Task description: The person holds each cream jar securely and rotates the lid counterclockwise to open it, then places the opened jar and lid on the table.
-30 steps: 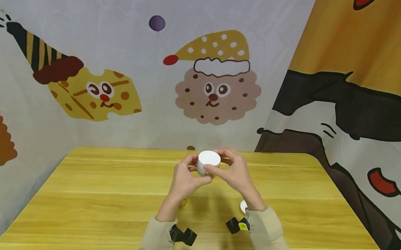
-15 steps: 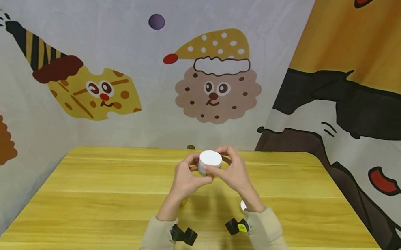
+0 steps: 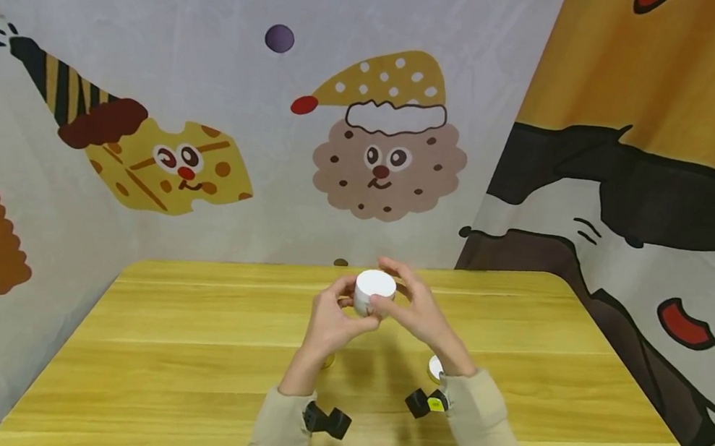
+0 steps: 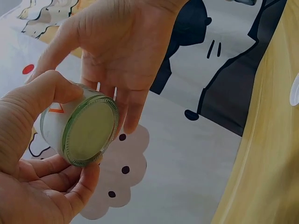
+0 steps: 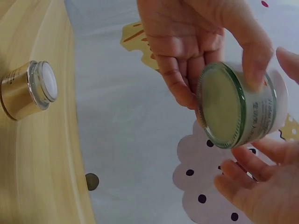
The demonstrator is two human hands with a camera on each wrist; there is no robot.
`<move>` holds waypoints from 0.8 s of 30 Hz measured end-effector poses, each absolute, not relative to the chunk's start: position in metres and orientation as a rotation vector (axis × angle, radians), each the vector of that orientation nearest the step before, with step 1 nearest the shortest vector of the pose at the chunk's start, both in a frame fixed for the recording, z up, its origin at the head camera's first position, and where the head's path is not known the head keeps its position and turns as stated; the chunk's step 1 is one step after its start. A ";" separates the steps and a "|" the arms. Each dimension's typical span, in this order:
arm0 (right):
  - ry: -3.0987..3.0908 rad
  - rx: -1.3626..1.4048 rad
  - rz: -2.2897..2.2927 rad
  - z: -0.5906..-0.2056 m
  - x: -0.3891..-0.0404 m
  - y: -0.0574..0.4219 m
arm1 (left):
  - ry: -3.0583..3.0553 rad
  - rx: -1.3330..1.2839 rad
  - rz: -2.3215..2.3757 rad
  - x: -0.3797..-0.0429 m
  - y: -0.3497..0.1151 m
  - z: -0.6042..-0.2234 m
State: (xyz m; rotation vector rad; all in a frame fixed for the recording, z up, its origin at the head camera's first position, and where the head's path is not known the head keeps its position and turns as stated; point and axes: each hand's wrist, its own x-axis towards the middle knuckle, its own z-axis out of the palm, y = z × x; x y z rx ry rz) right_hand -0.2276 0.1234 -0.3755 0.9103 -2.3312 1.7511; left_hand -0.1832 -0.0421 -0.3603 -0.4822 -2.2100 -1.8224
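The jar point(image 5: 254, 109) is up in the air in front of you, lid point(image 3: 375, 283) upward and tipped a little toward your head, its pale green glass base facing the wrist cameras. Your left hand point(image 3: 329, 322) carries it: thumb pressed on the labelled side, fingers curled under and round the glass. Your right hand point(image 3: 423, 313) spreads about the lid with fingers loosely extended and not gripping — from the right wrist, the thumb stands off it, though I cannot tell whether a fingertip grazes the far side.

So the left pinch seems to be your only firm hold. Should it ease, or should a right-hand push catch the smooth glass off-centre, the jar could twist out and drop. I can't see how tight the lid sits; if it is loose, a grip on the lid alone might part the two.

Below, a gold jar point(image 5: 21, 91) stands uncapped on the table point(image 3: 197, 380), and a fall or a dipped sleeve point(image 3: 475, 410) could knock it over. From the head, a gold edge shows beside your left wrist and a white round near your right — which is that jar, I can't tell.
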 end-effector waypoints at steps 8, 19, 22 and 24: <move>-2.294 0.763 1.683 -0.374 -0.226 0.119 | -2.210 -0.468 -1.816 -0.183 -0.043 -0.358; -2.322 0.963 1.658 -0.370 -0.224 0.124 | -2.209 -0.482 -1.808 -0.182 -0.044 -0.358; -2.366 0.878 1.609 -0.370 -0.223 0.122 | -2.212 -0.481 -1.816 -0.182 -0.044 -0.358; -2.372 0.807 1.597 -0.370 -0.222 0.120 | -2.214 -0.482 -1.817 -0.182 -0.043 -0.357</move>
